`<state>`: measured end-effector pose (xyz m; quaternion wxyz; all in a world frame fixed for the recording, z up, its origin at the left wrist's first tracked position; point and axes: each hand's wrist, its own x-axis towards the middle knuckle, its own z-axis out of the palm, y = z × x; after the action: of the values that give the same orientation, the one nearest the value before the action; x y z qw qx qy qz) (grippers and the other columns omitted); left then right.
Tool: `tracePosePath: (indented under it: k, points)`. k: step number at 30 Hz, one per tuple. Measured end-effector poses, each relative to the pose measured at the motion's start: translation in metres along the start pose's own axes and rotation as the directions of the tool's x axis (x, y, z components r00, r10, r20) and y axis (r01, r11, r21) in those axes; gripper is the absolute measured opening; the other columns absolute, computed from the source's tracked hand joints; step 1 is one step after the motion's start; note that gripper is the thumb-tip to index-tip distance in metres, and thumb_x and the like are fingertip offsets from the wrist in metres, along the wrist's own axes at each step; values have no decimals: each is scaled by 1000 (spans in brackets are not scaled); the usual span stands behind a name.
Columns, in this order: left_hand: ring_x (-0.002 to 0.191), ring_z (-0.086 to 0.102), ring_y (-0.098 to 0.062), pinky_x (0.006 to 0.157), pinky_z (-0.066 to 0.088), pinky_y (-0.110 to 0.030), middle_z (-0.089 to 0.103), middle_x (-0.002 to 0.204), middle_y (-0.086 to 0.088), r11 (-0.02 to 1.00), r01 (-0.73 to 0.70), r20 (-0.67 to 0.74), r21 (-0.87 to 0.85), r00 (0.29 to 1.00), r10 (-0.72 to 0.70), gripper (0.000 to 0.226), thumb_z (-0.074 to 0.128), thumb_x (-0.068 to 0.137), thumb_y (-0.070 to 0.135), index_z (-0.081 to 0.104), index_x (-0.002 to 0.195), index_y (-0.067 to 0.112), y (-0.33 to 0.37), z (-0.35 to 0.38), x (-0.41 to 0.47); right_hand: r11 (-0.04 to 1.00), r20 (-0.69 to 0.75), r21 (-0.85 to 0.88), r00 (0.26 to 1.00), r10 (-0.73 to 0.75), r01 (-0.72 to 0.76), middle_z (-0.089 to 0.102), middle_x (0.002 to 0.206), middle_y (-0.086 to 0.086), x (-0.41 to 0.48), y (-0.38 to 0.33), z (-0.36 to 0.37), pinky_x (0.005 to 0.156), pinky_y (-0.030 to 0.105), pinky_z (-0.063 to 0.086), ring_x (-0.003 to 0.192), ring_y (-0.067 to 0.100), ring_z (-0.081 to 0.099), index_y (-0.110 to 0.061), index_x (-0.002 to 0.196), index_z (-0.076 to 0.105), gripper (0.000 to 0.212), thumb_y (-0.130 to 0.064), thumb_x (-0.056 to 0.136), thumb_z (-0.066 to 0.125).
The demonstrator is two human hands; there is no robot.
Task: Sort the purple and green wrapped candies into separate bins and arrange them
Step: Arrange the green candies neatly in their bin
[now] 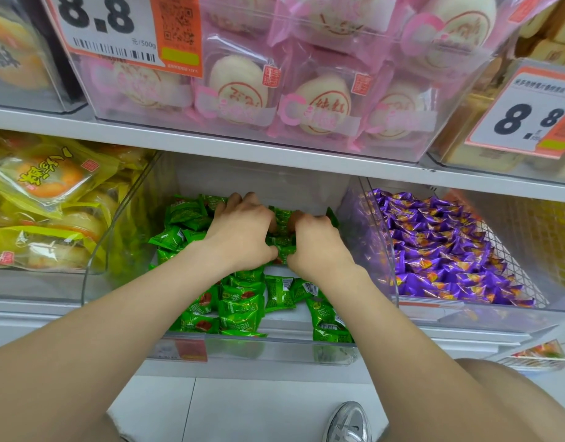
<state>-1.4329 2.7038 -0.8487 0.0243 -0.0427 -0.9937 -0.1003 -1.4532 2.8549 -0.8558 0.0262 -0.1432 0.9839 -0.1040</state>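
Left hand (242, 231), right hand (319, 245), both gripping green candies (282, 240)

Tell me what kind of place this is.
Probably a shop's bulk snack aisle: a price tag reading 8.8 with barcode, clear shelf bins heaped with green candies and purple candies, pink-wrapped pastries above.

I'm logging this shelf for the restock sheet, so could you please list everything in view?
green wrapped candies: many, green, middle clear bin
purple wrapped candies: many, purple, right bin
yellow pastry packs: several, yellow, left bin
pink pastry packs: several, pink, upper bin
price tags: two, white and orange, upper bin fronts
shoe: one, silver-grey, floor
left hand: one, gripping green wrapped candies
right hand: one, gripping the same bunch
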Motion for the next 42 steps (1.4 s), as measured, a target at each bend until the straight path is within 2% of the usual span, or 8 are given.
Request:
tracePosePath:
  k: [8,12,21,27,30,34,38,42]
  points:
    - [123,41,-35,100,39,-46,46,121,-5,999,-26,48,-45,998,28,31,78,82,40,72,111,32,7,5,7,1000,13,24,1000,-2,1,63,112,17,1,4,2,79,37,56,102,38,65,-11,113,63,37,-15,80,80]
    - [125,40,-35,100,38,-46,45,123,-4,999,-7,67,-33,998,9,40,79,79,45,67,116,35,3,0,7,999,-28,30,1000,-13,14,65,110,18,4,3,7,77,36,55,100,40,66,-10,107,63,35,-18,78,80]
    - [125,42,-32,100,35,-45,48,124,-1,999,-30,42,-43,999,32,30,76,86,41,70,115,39,-4,-5,-1,999,-19,5,999,-39,39,63,114,15,9,2,7,85,42,60,106,36,64,-13,117,67,47,-14,75,87]
    - [126,44,-32,102,37,-46,50,123,-1,999,-32,39,-43,999,34,30,76,87,44,70,116,39,-2,-9,-3,1000,5,13,1000,-17,17,63,114,16,0,6,-6,78,37,56,104,37,64,-10,117,59,57,-22,72,93]
    - [124,46,-31,101,38,-46,50,117,0,998,-42,5,-55,999,42,27,74,88,42,70,114,38,-1,-12,-6,999,-11,-38,1000,-12,11,61,115,20,-4,11,-21,74,36,47,106,41,63,-8,116,55,40,-10,83,77]
    - [112,52,-27,95,41,-44,52,102,5,995,-59,-36,-83,998,56,17,74,84,37,69,100,35,1,-14,-15,995,159,-63,985,-73,83,66,95,6,-15,11,-31,81,39,61,89,29,68,-22,87,66,20,-22,72,79]
    - [102,57,-23,84,41,-40,57,95,9,992,-81,-13,-94,997,80,11,74,84,35,69,94,36,3,-14,-25,976,356,-163,931,-78,144,62,104,3,-32,8,-26,85,43,60,99,29,64,-26,105,68,47,-37,65,91]
    - [99,61,-18,90,52,-42,60,93,15,980,-115,-19,-165,993,114,8,73,86,30,71,93,35,2,-16,-30,966,291,-207,952,-93,157,67,110,5,-34,8,-35,91,42,54,109,31,63,-25,109,69,34,-26,76,77]
